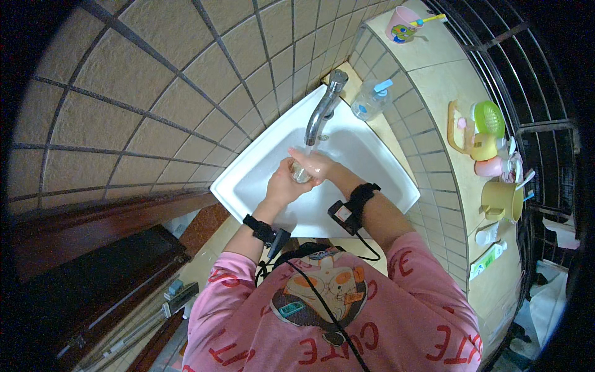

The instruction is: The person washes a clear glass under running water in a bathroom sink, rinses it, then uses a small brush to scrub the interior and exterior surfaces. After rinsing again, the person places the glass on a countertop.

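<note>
My left hand [280,186] is curled around a small clear, shiny round vessel [300,173], perhaps a glass. My right hand [317,165] is wet and lies across the vessel's far right side, its fingers pointing left. Whether it grips the vessel or only touches it is hidden. Water runs from the chrome faucet [318,116] onto the right hand. Both hands are above the basin of a white corner sink [367,160].
Tiled walls [153,102] flank the sink. A clear pump bottle [369,102] stands beside the faucet. On the right ledge are a pink cup [402,25], a green soap dish [488,118], pump bottles [483,146], a yellow mug [502,201] and a tube [488,260]. Wires trail from both wrist straps.
</note>
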Demonstrator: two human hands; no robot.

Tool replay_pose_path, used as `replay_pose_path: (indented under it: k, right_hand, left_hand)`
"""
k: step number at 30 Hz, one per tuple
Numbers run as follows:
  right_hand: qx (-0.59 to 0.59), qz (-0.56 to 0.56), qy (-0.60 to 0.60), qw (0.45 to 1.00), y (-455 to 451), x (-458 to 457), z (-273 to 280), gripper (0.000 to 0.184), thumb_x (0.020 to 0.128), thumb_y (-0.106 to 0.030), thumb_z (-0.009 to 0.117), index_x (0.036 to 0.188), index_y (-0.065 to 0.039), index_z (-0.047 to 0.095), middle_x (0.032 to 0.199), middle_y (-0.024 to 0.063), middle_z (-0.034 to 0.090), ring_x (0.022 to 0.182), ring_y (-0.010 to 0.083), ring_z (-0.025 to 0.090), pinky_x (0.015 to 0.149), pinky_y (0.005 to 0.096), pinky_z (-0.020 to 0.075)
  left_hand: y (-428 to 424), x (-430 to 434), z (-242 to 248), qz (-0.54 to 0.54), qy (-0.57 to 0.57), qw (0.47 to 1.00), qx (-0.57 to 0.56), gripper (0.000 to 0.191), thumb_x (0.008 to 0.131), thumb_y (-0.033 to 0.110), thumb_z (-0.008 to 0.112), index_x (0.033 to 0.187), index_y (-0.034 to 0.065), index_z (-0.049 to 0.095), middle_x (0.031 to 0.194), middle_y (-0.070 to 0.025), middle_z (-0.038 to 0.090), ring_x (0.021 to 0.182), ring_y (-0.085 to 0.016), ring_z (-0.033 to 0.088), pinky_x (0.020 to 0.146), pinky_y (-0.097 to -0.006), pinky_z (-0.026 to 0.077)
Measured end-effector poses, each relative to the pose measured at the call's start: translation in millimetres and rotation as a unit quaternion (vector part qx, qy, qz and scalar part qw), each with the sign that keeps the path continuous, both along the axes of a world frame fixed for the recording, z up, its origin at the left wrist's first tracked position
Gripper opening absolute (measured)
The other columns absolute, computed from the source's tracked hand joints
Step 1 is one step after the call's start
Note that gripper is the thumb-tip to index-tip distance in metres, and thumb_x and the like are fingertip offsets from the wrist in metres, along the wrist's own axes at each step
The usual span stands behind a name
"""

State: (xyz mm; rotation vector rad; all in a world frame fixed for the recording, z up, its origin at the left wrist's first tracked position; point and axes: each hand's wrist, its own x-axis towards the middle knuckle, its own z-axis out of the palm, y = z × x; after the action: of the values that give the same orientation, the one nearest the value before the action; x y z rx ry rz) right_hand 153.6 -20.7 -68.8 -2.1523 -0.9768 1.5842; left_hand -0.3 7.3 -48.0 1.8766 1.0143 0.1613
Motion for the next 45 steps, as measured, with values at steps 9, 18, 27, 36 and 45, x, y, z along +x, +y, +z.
replay_pose_path:
  k: [9,18,27,36,45]
  right_hand:
    - [0.195,0.048,0.029,0.979,-22.9,3.8,-8.6,0.068,0.093,-0.062,0.032,0.104,-0.001,0.061,0.1,0.0247,0.062,0.093,0.034,0.059,0.085,0.0414,0.0442]
    - [0.261,-0.254,0.23,0.902,-33.6,-14.7,-27.9,0.045,0.097,-0.042,0.042,0.113,-0.001,0.055,0.102,0.0115,0.059,0.096,0.0209,0.059,0.08,0.0339,0.0491]
    - [0.025,-0.377,0.635,0.674,-30.6,-2.6,-0.3,0.042,0.089,-0.042,0.05,0.106,-0.005,0.057,0.099,0.0115,0.062,0.091,0.0239,0.063,0.077,0.0424,0.0531]
    - [0.086,-0.482,0.486,0.724,-28.5,-24.2,-45.2,0.029,0.084,-0.035,0.059,0.106,-0.016,0.055,0.103,0.0066,0.062,0.096,0.0233,0.062,0.082,0.04,0.0518]
    - [0.367,-0.151,0.173,0.901,-63.1,-13.0,-36.0,0.062,0.068,-0.003,0.078,0.12,-0.009,0.045,0.109,0.0056,0.058,0.1,0.0151,0.058,0.087,0.0334,0.0504]
  left_hand:
    - [28.1,-19.9,-2.6,0.017,-0.049,0.91,-0.41,0.058,0.072,0.032,0.076,0.113,-0.0024,0.055,0.099,-0.0103,0.063,0.086,-0.018,0.062,0.072,-0.0283,0.05]
    - [18.4,3.9,-3.0,0.101,-0.149,0.801,-0.571,0.072,0.092,0.063,0.036,0.129,0.0008,0.042,0.115,-0.0157,0.056,0.099,-0.024,0.06,0.084,-0.0379,0.053]
    - [12.6,29.1,-42.3,-0.041,-0.14,0.972,-0.186,0.06,0.093,0.047,0.05,0.131,0.001,0.04,0.124,-0.0103,0.051,0.115,-0.021,0.05,0.097,-0.0327,0.042]
    - [11.2,27.2,-9.9,-0.028,-0.151,0.982,-0.11,0.037,0.096,0.036,0.05,0.116,0.0058,0.058,0.102,-0.0072,0.061,0.095,-0.015,0.056,0.081,-0.0302,0.045]
    - [9.7,24.9,3.8,-0.067,-0.198,0.941,-0.266,0.043,0.093,0.031,0.056,0.128,0.0065,0.05,0.12,-0.0081,0.055,0.107,-0.018,0.052,0.087,-0.0312,0.045]
